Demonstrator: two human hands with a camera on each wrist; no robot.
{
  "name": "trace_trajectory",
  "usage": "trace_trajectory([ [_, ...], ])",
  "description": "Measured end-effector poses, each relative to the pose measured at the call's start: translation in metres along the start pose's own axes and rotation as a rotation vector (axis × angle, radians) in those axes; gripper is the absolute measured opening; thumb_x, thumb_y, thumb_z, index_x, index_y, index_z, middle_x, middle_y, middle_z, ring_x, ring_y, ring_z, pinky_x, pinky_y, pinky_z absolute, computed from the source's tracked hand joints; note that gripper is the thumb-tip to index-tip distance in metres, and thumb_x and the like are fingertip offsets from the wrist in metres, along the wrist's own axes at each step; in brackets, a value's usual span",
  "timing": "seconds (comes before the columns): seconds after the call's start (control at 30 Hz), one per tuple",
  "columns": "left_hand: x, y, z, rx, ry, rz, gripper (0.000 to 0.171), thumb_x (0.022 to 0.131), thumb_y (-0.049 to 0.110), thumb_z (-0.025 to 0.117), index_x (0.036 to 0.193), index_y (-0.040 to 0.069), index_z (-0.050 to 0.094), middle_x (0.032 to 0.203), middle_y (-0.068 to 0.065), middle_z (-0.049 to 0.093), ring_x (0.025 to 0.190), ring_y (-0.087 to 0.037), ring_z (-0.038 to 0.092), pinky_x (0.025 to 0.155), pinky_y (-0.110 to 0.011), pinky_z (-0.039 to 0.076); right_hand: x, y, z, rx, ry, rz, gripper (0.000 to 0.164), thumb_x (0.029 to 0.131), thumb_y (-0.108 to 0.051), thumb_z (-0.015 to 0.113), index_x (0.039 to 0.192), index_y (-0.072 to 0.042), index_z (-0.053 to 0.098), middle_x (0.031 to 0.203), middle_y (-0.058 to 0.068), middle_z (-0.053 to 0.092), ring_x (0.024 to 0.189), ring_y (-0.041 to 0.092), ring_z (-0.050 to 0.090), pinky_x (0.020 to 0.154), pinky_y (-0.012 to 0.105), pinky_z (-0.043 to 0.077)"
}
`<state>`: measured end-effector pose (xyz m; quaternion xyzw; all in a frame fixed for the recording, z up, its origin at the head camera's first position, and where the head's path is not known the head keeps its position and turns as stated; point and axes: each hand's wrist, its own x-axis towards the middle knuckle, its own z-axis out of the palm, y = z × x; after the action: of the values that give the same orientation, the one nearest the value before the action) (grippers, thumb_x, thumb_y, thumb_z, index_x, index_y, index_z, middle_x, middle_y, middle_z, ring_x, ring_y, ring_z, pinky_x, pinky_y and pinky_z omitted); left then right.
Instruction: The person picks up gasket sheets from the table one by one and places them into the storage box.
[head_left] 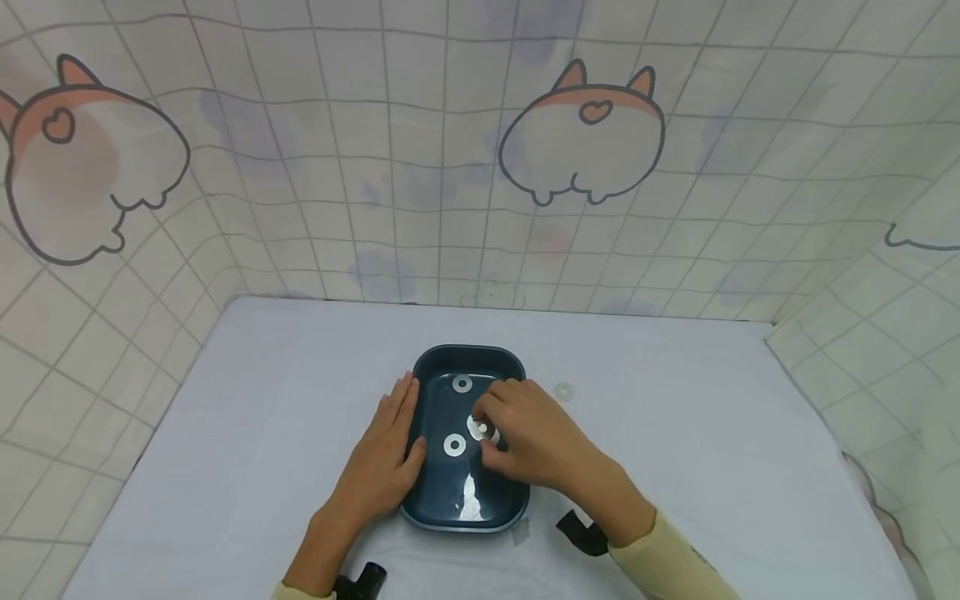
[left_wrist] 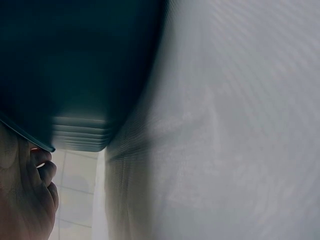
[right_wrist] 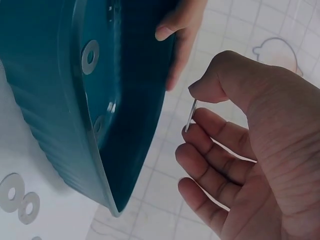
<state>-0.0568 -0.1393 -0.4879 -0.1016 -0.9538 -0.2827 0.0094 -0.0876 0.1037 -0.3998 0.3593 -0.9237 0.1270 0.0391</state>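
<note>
A dark blue rectangular tray (head_left: 471, 500) lies on the white tabletop. Flat metal washers (head_left: 462, 383) sit on its floor, one of them partly hidden by my right hand (head_left: 528, 433). That hand is over the tray's right side, and between thumb and fingertips it pinches a washer (right_wrist: 191, 116), seen edge-on in the right wrist view. The other fingers are loosely bent. My left hand (head_left: 382, 454) lies along the tray's left wall, fingers straight against the outside, thumb at the rim. In the left wrist view part of it shows beside the tray's wall.
A pale washer (head_left: 564, 391) lies on the table right of the tray. More loose washers (right_wrist: 12, 192) show on the white cloth in the right wrist view. Black straps (head_left: 583, 533) sit by both wrists. A tiled-pattern curtain (head_left: 450, 167) encloses the table's back and sides.
</note>
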Motion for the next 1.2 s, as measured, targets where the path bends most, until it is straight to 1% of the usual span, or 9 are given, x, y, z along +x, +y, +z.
trace_trajectory([
  [0.1,0.000,0.000,0.000,0.006,0.009,0.012,0.081,0.102,0.023,0.057,0.171,0.014,0.015,0.181,0.000,0.014,0.168,-0.022,0.016,0.137,-0.051,0.021,-0.001,-0.001,0.001,0.011,-0.014,-0.010,0.024,0.088,-0.026,0.078,0.111,-0.019,0.075,0.105,-0.007,0.072,0.098,0.011,0.063,0.093,0.032,0.057],
  [0.23,0.000,-0.001,0.001,0.007,0.019,0.023,0.081,0.102,0.022,0.058,0.171,0.013,0.017,0.180,-0.002,0.016,0.168,-0.023,0.018,0.137,-0.052,0.022,-0.002,0.001,0.002,0.020,-0.029,-0.010,0.032,0.089,-0.028,0.078,0.119,-0.016,0.074,0.114,-0.004,0.073,0.107,0.014,0.067,0.098,0.036,0.058],
  [0.4,0.001,0.000,0.001,0.003,0.020,0.015,0.081,0.102,0.021,0.058,0.171,0.012,0.017,0.180,-0.003,0.017,0.168,-0.024,0.018,0.137,-0.052,0.022,-0.004,0.007,0.001,0.040,-0.020,0.037,0.031,0.092,-0.027,0.077,0.121,-0.015,0.075,0.118,-0.001,0.074,0.107,0.016,0.069,0.099,0.037,0.060],
  [0.53,0.001,0.000,0.002,0.007,0.020,0.008,0.081,0.101,0.022,0.058,0.171,0.013,0.017,0.180,-0.002,0.017,0.168,-0.023,0.018,0.137,-0.051,0.022,-0.006,0.012,-0.001,0.070,-0.015,0.082,0.029,0.094,-0.025,0.076,0.121,-0.015,0.076,0.118,-0.001,0.074,0.109,0.018,0.070,0.103,0.040,0.060],
  [0.63,0.001,0.000,0.002,0.008,0.021,0.007,0.081,0.101,0.022,0.058,0.171,0.013,0.017,0.180,-0.002,0.016,0.168,-0.023,0.018,0.137,-0.050,0.021,-0.009,0.016,-0.002,0.065,-0.004,0.103,0.029,0.094,-0.024,0.077,0.121,-0.014,0.076,0.117,0.000,0.074,0.109,0.020,0.070,0.103,0.041,0.060],
  [0.87,0.000,-0.002,0.003,0.006,0.021,0.011,0.081,0.102,0.023,0.058,0.171,0.014,0.016,0.180,-0.001,0.015,0.168,-0.023,0.018,0.138,-0.045,0.018,-0.015,0.030,-0.002,0.067,0.025,0.186,0.029,0.092,-0.021,0.077,0.120,-0.011,0.076,0.112,0.001,0.074,0.101,0.020,0.068,0.095,0.039,0.062],
  [1.07,0.000,-0.002,0.003,0.008,0.019,0.007,0.081,0.102,0.023,0.057,0.171,0.014,0.016,0.180,0.000,0.014,0.168,-0.022,0.017,0.139,-0.039,0.013,-0.022,0.044,-0.004,0.083,0.036,0.246,0.028,0.093,-0.021,0.077,0.120,-0.012,0.075,0.116,0.001,0.075,0.102,0.020,0.070,0.093,0.039,0.064],
  [1.2,0.000,-0.001,0.003,0.002,0.016,0.006,0.081,0.102,0.023,0.058,0.171,0.014,0.016,0.180,0.000,0.014,0.168,-0.022,0.016,0.139,-0.042,0.015,-0.027,0.056,-0.005,0.102,0.060,0.281,0.028,0.093,-0.018,0.076,0.121,-0.011,0.075,0.116,0.003,0.076,0.102,0.022,0.071,0.091,0.041,0.064],
])
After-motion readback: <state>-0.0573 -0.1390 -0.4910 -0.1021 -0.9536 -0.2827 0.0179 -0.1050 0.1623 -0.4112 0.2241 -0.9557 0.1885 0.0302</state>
